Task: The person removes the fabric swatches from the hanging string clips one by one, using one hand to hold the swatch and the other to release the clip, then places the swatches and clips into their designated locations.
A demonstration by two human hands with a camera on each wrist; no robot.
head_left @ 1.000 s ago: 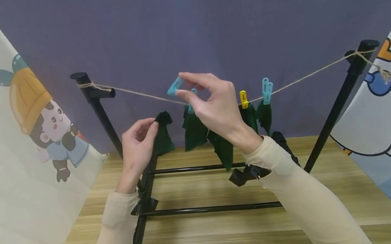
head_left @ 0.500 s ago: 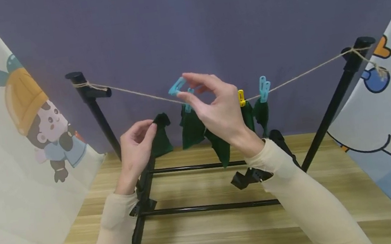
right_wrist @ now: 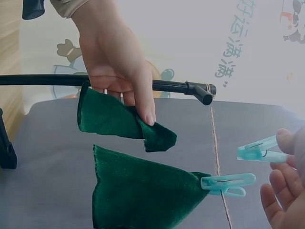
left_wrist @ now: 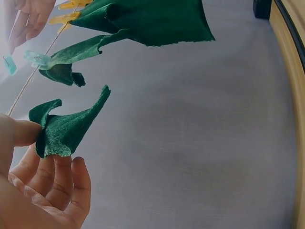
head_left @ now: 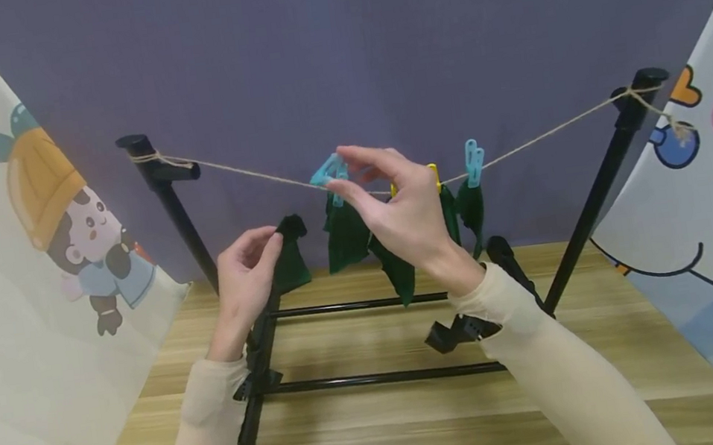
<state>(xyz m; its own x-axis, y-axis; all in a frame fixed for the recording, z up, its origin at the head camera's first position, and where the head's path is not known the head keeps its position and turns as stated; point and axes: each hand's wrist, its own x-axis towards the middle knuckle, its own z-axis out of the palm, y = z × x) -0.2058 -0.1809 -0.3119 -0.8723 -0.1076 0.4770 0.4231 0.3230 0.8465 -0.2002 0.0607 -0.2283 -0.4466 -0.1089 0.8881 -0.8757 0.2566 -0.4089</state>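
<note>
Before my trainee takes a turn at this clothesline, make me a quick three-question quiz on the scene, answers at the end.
1. Multiple choice: what colour is the clothespin pinched by the right hand? A yellow, B light blue, C red.
2. The left hand pinches a green cloth. True or false: that cloth is clipped to the string.
3. Fill in: the string runs between two upright black ____.

Key:
1. B.
2. False; the right wrist view shows it apart from the string, with no clip on it.
3. Posts.
</note>
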